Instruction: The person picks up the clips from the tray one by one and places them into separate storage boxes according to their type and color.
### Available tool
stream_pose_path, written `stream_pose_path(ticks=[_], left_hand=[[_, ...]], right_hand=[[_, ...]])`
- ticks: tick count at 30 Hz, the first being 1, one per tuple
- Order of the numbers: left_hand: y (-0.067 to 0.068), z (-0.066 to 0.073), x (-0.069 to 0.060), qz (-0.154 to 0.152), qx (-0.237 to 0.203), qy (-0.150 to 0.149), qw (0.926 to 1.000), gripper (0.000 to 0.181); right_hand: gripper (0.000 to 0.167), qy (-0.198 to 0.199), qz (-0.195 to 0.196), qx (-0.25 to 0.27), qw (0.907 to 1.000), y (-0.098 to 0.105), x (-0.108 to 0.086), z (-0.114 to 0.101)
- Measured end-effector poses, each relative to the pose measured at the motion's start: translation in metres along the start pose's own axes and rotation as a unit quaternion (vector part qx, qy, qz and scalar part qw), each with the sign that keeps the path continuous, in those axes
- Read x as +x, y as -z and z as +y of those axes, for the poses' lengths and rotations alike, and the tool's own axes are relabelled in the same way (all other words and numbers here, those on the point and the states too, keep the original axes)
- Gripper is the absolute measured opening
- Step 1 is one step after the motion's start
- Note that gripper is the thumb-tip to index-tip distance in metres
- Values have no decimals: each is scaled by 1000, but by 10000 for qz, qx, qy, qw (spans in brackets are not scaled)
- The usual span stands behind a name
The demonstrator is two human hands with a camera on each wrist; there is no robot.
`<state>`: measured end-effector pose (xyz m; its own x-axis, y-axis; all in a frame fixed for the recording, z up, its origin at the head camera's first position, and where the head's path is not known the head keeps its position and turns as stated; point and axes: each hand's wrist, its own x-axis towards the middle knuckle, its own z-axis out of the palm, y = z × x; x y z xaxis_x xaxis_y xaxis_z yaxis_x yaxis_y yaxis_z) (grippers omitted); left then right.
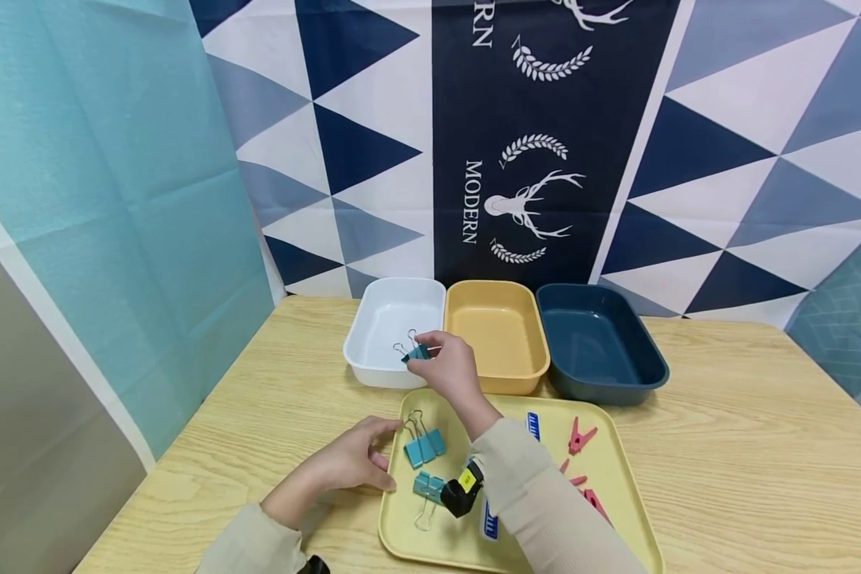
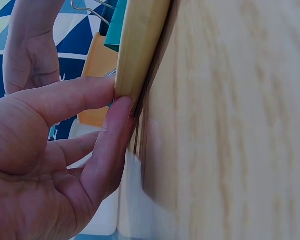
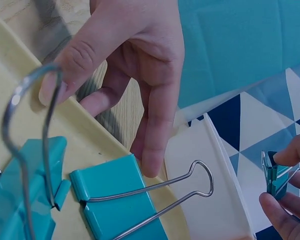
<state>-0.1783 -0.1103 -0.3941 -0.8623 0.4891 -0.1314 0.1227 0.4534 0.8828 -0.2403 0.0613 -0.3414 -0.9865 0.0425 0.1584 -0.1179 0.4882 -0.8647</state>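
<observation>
My right hand [image 1: 450, 368] pinches a teal binder clip [image 1: 418, 353] by its body over the front part of the white container [image 1: 362, 371]; the clip's wire handles point up and away. The same clip [image 3: 276, 175] shows between thumb and fingers in the right wrist view. My left hand [image 1: 350, 456] grips the left rim of the pale yellow tray [image 1: 402, 536], thumb on the rim and other fingers outside it. Near that hand, a large teal binder clip [image 1: 420, 450] lies on the tray, with another teal binder clip [image 1: 428, 485] closer to me.
An orange-yellow container [image 1: 502, 384] and a dark blue container [image 1: 606, 392] stand right of the white one. On the tray lie pink clothespins [image 1: 579, 438] and blue-and-white pieces [image 1: 533, 426], partly hidden by my right arm. A patterned cloth [image 1: 373, 159] hangs behind the table.
</observation>
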Motion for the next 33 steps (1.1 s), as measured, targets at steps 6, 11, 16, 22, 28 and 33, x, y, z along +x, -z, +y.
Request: stream_pose_path(ticks=[6, 11, 16, 22, 28, 33], left_hand=[[1, -1, -1, -14, -3, 34, 10000, 82], [1, -1, 0, -8, -21, 7, 10000, 82], [0, -2, 0, -3, -26, -33, 10000, 83], [-1, -2, 0, -2, -79, -24, 10000, 83], [1, -1, -1, 0, -114, -13, 9999, 85], [1, 0, -1, -26, -265, 21, 9996, 85]], right_hand=[[37, -130, -64, 123, 9998, -6, 2, -2], [36, -189, -21, 105, 9998, -9, 6, -1], [35, -302, 9, 88, 9995, -11, 10, 2], [35, -358, 74, 95, 9993, -14, 17, 1], [35, -371, 119, 65, 9992, -18, 25, -1], [35, -397, 126, 37, 9991, -20, 29, -1]])
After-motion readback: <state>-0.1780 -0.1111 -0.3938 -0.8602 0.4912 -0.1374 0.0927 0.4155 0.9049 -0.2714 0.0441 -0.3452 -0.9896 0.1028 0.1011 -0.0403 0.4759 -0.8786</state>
